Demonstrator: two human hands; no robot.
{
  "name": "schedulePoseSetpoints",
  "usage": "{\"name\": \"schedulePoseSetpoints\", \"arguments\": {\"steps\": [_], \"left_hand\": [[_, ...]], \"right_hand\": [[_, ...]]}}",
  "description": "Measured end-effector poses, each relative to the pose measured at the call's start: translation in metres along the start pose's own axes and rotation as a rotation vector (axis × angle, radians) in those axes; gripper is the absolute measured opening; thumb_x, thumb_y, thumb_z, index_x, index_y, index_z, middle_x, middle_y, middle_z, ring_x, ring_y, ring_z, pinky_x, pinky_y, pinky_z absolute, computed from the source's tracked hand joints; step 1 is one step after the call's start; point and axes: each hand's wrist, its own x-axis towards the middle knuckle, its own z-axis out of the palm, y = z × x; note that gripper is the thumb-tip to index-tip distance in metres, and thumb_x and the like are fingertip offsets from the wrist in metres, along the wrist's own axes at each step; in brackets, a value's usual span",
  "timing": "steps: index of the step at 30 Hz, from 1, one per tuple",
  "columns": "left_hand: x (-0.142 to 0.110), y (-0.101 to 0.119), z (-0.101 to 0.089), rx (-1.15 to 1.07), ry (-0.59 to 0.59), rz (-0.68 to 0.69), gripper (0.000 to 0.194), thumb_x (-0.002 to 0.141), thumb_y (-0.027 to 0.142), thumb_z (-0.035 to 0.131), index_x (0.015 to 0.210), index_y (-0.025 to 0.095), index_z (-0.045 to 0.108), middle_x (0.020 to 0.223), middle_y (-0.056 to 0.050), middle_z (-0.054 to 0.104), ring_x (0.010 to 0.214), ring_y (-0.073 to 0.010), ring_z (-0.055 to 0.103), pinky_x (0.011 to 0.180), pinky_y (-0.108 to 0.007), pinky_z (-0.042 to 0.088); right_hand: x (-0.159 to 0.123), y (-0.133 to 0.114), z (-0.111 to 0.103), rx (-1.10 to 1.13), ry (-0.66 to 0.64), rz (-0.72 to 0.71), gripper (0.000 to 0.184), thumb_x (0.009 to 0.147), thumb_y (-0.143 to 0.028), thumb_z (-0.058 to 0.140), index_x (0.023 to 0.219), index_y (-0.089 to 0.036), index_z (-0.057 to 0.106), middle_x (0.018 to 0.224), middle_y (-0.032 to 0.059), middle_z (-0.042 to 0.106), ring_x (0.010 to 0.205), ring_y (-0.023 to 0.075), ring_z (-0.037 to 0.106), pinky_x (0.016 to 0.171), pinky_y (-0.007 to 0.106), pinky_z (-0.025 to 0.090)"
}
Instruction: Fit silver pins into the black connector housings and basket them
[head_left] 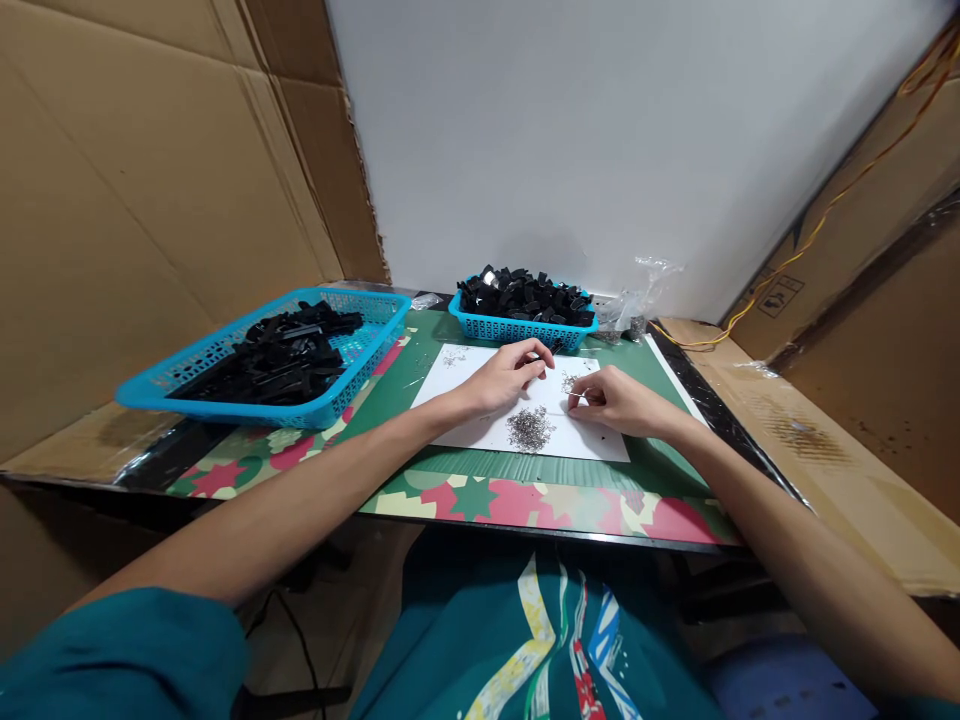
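Note:
My left hand (pixel 511 376) is over the white sheet (pixel 465 435), its fingers curled around what looks like a small black piece, mostly hidden by the fingers. To its right, my right hand (pixel 616 402) pinches a thin, pale, metal-looking item (pixel 577 393) too small to identify. Between and just below the hands lies a pile of tiny metallic parts (pixel 531 428). A smaller scatter of such parts (pixel 568 382) is beside my right fingertips, and a few more (pixel 454 357) lie at the sheet's far left corner.
A blue basket (pixel 517 328) heaped with black pieces stands behind the sheet. At the left, a wide blue tray (pixel 322 412) holds long black pieces. Clear plastic bags (pixel 634 310) lie back right. Cardboard walls flank the green table (pixel 450 470); a yellow cord (pixel 814 235) hangs right.

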Motion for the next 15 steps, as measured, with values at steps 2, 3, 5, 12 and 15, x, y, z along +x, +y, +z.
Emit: {"name": "schedulePoseSetpoints", "arguments": {"steps": [2, 3, 5, 12, 15], "left_hand": [[0.000, -0.001, -0.001, 0.018, -0.019, 0.011, 0.013, 0.094, 0.022, 0.052, 0.097, 0.017, 0.063, 0.081, -0.002, 0.055, 0.068, -0.0131, 0.047, 0.059, -0.026, 0.041], [0.001, -0.001, -0.002, 0.027, -0.029, 0.017, 0.013, 0.093, 0.022, 0.053, 0.096, 0.016, 0.064, 0.082, -0.002, 0.056, 0.068, -0.0130, 0.047, 0.060, -0.026, 0.041], [0.001, -0.002, -0.003, 0.042, -0.046, 0.026, 0.013, 0.093, 0.023, 0.054, 0.095, 0.016, 0.065, 0.086, -0.003, 0.058, 0.071, -0.0130, 0.049, 0.062, -0.026, 0.042], [-0.004, 0.006, 0.002, -0.010, -0.122, 0.052, 0.030, 0.096, 0.044, 0.064, 0.108, 0.017, 0.068, 0.087, -0.001, 0.060, 0.070, -0.0123, 0.050, 0.063, -0.026, 0.040], [-0.006, 0.010, 0.007, -0.057, -0.106, 0.104, 0.034, 0.095, 0.048, 0.065, 0.106, 0.016, 0.069, 0.084, -0.001, 0.058, 0.070, -0.0121, 0.049, 0.063, -0.026, 0.038]], "right_hand": [[0.000, -0.001, 0.001, 0.015, -0.012, 0.014, 0.013, 0.085, -0.024, 0.065, 0.077, -0.017, 0.073, 0.054, -0.0042, 0.048, 0.053, 0.0112, 0.035, 0.052, 0.029, 0.024], [0.000, -0.002, 0.001, 0.032, -0.002, 0.017, 0.014, 0.086, -0.026, 0.065, 0.077, -0.017, 0.071, 0.055, -0.0042, 0.048, 0.053, 0.0113, 0.035, 0.052, 0.029, 0.024], [0.000, -0.005, 0.002, 0.094, 0.066, 0.009, 0.017, 0.089, -0.031, 0.064, 0.081, -0.017, 0.069, 0.056, -0.0044, 0.048, 0.054, 0.0115, 0.035, 0.052, 0.029, 0.024], [-0.005, -0.020, 0.006, 0.366, 0.387, -0.074, 0.034, 0.092, -0.055, 0.068, 0.091, -0.021, 0.066, 0.058, -0.0051, 0.043, 0.052, 0.0119, 0.031, 0.051, 0.030, 0.022], [-0.006, -0.022, 0.009, 0.407, 0.456, -0.075, 0.037, 0.089, -0.058, 0.071, 0.090, -0.021, 0.068, 0.059, -0.0050, 0.042, 0.053, 0.0124, 0.033, 0.051, 0.030, 0.023]]}}
